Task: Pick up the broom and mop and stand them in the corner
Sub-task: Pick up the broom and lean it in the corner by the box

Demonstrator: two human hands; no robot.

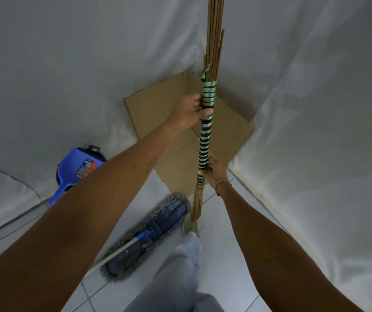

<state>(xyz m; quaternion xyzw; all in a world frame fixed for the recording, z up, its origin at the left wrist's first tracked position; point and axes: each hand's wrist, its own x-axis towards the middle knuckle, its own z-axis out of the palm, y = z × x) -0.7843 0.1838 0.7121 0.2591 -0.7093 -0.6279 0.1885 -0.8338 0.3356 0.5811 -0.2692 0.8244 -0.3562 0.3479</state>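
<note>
I hold a stick broom (205,140) upright in front of the corner. Its shaft is wrapped in green and dark bands, thin sticks rise out of the top of the frame, and a straw tuft hangs at its lower end. My left hand (191,110) grips the upper banded part. My right hand (214,171) grips the lower part, just above the tuft. A flat blue mop (151,233) with a grey fringe lies on the tiled floor below, its pale handle (113,255) running toward the lower left under my left arm.
A flattened cardboard sheet (158,113) covers the floor in the corner. White cloth (315,109) drapes both walls. A blue dustpan (79,170) leans at the left wall. My leg in light jeans (176,278) stands beside the mop.
</note>
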